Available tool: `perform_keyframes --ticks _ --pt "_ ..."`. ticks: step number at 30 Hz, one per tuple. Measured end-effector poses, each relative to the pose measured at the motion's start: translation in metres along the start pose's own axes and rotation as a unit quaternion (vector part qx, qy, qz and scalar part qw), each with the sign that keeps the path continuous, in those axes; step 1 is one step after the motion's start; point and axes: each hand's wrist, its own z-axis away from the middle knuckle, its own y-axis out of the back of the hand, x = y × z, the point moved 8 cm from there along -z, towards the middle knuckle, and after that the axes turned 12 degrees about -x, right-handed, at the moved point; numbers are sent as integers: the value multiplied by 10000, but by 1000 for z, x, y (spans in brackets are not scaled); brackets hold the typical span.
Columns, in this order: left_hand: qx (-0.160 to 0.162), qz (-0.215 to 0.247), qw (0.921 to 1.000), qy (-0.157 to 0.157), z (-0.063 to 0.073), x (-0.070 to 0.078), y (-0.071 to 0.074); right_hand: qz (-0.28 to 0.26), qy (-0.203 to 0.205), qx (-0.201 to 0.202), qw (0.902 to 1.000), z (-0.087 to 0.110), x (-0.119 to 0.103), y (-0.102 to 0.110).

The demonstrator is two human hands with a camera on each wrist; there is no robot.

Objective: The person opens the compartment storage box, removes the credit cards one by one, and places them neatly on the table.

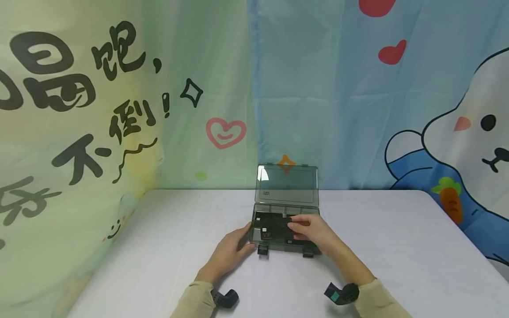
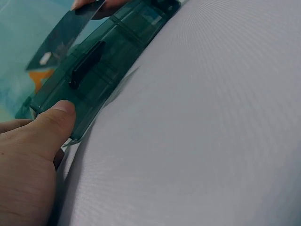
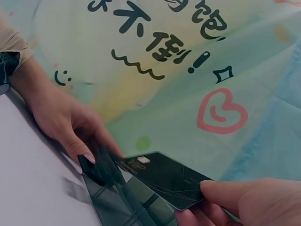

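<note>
A smoky see-through plastic case [image 1: 286, 247] lies on the table with its lid [image 1: 286, 185] raised at the back. My left hand [image 1: 232, 249] holds the case's left end, thumb [image 2: 61, 110] on the near corner and fingers round the side. Above the case, my right hand [image 1: 312, 227] pinches the right end of a black card [image 3: 164, 179] between thumb and fingers. The card carries a small pale chip and, in the head view, "VIP" lettering. In the left wrist view the card [image 2: 59, 42] tilts over the case. More dark cards show beneath it in the head view.
Two front latches [image 1: 263, 249] hang undone at the case's near edge. A white cloth [image 1: 159, 265] covers the table. Behind stands a printed curtain [image 1: 199, 53] with lettering, hearts and a cartoon animal. Each wrist wears a dark camera band [image 1: 343, 294].
</note>
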Motion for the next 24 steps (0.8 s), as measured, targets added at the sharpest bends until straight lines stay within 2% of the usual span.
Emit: perform_keyframes --ticks 9,12,18,24 --pt "93 8 9998 -153 0 4 0 -299 13 -204 9993 10 -3 -1" --pt "82 -8 9999 -97 0 3 -1 -351 7 -274 9990 13 -3 -2" --pt "79 -22 9999 -81 1 1 0 -242 84 -378 9990 20 -6 0" --pt "34 14 10000 -28 0 -2 -2 -136 98 -259 9995 26 -3 13"
